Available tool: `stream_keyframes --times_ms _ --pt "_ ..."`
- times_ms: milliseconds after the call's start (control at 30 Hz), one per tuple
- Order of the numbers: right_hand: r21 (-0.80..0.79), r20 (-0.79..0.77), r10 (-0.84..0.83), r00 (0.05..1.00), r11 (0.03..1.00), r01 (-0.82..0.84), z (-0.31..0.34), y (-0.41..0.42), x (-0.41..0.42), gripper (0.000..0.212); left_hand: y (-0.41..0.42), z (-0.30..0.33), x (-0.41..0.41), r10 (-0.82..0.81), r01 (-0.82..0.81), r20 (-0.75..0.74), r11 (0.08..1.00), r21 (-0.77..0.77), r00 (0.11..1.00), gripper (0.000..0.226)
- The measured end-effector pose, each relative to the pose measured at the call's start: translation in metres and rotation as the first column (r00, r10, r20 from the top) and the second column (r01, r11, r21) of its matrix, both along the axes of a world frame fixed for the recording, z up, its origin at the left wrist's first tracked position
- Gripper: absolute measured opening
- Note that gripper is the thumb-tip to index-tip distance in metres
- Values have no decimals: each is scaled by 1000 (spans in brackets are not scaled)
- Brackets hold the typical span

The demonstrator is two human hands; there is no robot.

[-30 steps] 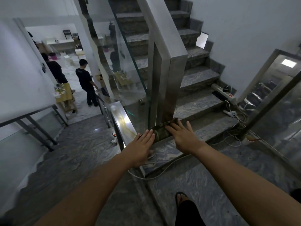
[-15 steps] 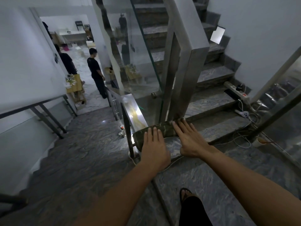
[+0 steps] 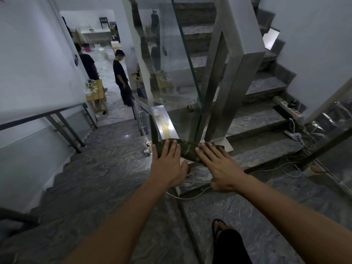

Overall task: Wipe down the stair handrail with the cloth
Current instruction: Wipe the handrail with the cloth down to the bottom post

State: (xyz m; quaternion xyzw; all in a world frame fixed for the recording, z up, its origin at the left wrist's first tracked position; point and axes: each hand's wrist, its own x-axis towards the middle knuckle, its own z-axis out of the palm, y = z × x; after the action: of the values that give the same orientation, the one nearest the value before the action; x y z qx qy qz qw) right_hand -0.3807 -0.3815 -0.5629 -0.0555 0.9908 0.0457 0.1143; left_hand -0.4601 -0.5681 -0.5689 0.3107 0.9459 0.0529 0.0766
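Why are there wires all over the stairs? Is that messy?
Yes, a bit. A power strip lies on a stair step, and white cables trail loose across the landing beside a cup standing on the floor. Someone could trip there.

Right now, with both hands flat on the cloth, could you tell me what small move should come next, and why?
Probably slide the cloth forward down the handrail. The left hand and right hand press it flat at the rail's near end, and the shiny top beyond lies uncovered.
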Motion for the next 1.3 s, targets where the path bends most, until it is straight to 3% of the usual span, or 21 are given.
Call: stream_keyframes --times_ms 400,600,767,1300 --pt "-84 22 79 997 993 -77 16 -21 0 91 0 2 -52 51 -58 120 997 52 991 54" --pt "-210 -65 43 997 976 -55 6 -40 -3 86 -4 2 -78 -2 -6 145 998 55 989 53" --pt "-334 -25 21 999 942 -28 4 -56 -9 90 -3 -4 -96 -62 57 95 997 53 994 54" --pt "-294 -81 -74 994 955 47 -7 -94 -41 93 -2 -7 -139 -146 139 66 985 97 987 53"
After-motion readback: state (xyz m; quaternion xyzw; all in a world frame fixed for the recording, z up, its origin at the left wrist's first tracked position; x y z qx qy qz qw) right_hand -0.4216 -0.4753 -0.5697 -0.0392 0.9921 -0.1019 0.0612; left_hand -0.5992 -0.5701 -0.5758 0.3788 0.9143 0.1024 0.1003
